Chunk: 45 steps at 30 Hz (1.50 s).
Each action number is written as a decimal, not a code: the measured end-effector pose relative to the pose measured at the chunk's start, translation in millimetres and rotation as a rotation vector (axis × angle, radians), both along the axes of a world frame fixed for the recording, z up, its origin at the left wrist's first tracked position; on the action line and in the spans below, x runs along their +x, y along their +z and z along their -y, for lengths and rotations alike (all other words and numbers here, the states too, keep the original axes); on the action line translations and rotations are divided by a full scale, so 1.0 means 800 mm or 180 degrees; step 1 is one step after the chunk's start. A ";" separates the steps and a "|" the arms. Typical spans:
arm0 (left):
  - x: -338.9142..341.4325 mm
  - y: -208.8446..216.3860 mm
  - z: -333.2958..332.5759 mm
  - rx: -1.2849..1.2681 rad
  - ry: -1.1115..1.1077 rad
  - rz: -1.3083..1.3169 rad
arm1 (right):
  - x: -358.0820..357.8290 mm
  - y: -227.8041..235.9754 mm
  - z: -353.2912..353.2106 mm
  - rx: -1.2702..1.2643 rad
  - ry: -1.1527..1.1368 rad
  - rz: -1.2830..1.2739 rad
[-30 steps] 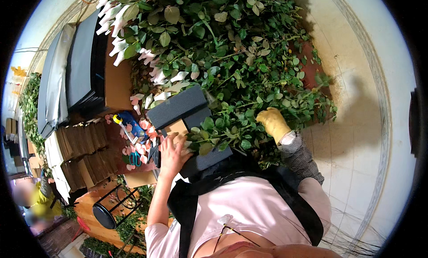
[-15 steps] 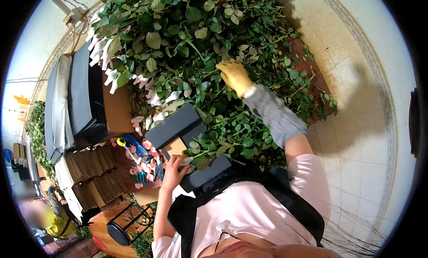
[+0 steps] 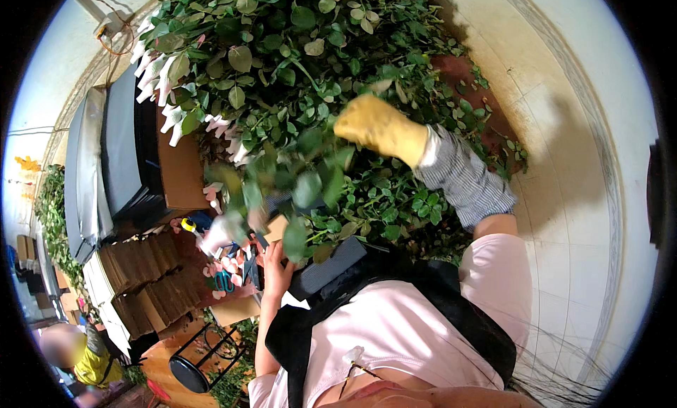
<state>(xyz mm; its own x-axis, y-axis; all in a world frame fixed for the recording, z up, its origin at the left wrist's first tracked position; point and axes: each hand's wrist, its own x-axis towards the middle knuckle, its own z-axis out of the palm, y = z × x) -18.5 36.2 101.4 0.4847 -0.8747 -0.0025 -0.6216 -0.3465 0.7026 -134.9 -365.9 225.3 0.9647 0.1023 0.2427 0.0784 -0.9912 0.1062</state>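
Note:
My right hand (image 3: 381,129), in a yellow glove with a striped grey sleeve over the forearm, is closed around the stem end of a leafy rose. The rose's motion-smeared leaves (image 3: 307,186) stretch down and left, and its pale, blurred head (image 3: 222,233) hangs above the cut petals. My bare left hand (image 3: 276,268) lies beside a brown cardboard piece (image 3: 276,229), its fingers extended and partly behind the leaves. Close to that hand is a dark grey corrugated board (image 3: 328,268). A large heap of rose stems (image 3: 296,62) covers the table; white sleeves wrap the heads on its left side.
Teal-handled scissors (image 3: 223,281) lie among loose pink petals, near a yellow-tipped tool (image 3: 189,225). Stacked brown cardboard (image 3: 137,267) and dark grey boards (image 3: 130,150) stand at left. A black stool (image 3: 189,373) is lower left. Another person in yellow (image 3: 95,362) is farther off.
My right hand has closed on a rose stem and drawn it off the heap, moving slightly right and nearer. The rose now swings across above my left hand, which has shifted slightly.

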 end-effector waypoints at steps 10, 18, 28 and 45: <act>-0.005 0.048 0.029 0.0418 -0.0661 0.2004 | -0.132 -0.196 -0.073 0.1199 -0.0572 -0.0385; -0.001 0.031 0.023 0.0031 -0.0405 0.1598 | -0.154 -0.157 -0.095 0.1443 -0.1204 -0.1257; -0.026 0.011 0.018 0.0340 0.0120 0.1007 | -0.131 -0.113 -0.115 0.1894 -0.1851 -0.1902; -0.003 0.008 0.016 0.0188 0.0196 0.0960 | -0.169 -0.135 -0.104 0.2337 -0.1366 -0.0758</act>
